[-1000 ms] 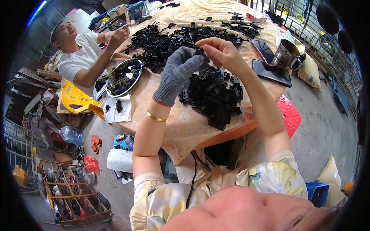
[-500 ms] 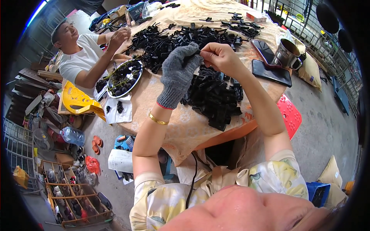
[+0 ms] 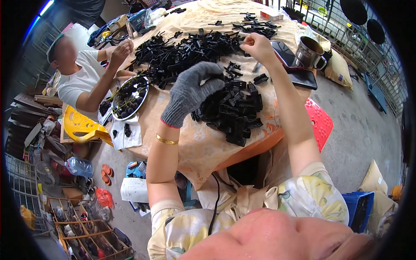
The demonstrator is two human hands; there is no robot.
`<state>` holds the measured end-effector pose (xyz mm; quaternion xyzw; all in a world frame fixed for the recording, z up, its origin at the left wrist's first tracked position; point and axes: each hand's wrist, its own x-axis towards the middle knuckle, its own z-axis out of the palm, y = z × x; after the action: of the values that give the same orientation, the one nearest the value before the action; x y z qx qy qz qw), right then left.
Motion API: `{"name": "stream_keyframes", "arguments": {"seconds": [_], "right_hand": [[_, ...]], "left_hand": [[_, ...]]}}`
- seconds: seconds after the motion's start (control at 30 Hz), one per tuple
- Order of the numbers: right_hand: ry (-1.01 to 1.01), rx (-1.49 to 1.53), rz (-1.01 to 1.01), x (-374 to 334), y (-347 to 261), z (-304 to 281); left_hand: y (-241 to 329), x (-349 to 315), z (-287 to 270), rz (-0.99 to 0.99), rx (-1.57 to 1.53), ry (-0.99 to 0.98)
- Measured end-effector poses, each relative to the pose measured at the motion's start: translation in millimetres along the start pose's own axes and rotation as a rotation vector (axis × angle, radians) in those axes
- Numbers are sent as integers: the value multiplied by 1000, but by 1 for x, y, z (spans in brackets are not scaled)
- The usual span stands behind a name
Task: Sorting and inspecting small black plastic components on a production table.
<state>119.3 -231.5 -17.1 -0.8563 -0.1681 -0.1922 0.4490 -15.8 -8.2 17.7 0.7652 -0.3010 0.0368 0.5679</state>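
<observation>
My left hand (image 3: 195, 89), in a grey knit glove, hovers over the left side of the near pile of black plastic parts (image 3: 236, 112). Its fingers are curved, with a gap between thumb and fingertips; I make out nothing held there. Farther right, my bare right hand (image 3: 258, 48) is at the right edge of the wide far heap of small black parts (image 3: 186, 52). Thumb and forefinger are pinched together, and whatever is between them is too small to name. A few loose black parts (image 3: 233, 69) lie between the two piles.
A patterned cloth covers the table (image 3: 190, 147). To the right are a metal mug (image 3: 308, 54) and phones (image 3: 302, 79). A plate of dark grapes (image 3: 130, 97) stands left, by a person in a white shirt (image 3: 82, 78). A red stool (image 3: 318, 123) is beside the table.
My hands have come apart. The right has moved away to the far heap, while the left has loosened its fingers near the closer pile. The whole view has shifted slightly.
</observation>
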Motion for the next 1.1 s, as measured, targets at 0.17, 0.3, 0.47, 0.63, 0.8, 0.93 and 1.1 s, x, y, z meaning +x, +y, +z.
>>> {"name": "stream_keyframes", "arguments": {"seconds": [0.17,0.3,0.47,0.63,0.8,0.93,1.1], "right_hand": [[-73,-330,-118,-1,-2,8],[-323,-248,-254,-14,-32,29],[-352,-401,-246,-17,-27,52],[-248,507,-263,-30,-57,44],[-442,514,-427,-47,-82,38],[-451,516,-447,-50,-87,36],[-370,611,-248,-51,-89,32]], "left_hand": [[-2,-2,-6,79,187,-225],[-13,0,-4,5,-318,172],[-22,6,-9,-102,-380,335],[-31,3,-17,-144,-559,329],[-22,4,-16,-213,-629,231],[-8,2,-16,-198,-460,215],[-19,5,-16,-76,-540,291]]}}
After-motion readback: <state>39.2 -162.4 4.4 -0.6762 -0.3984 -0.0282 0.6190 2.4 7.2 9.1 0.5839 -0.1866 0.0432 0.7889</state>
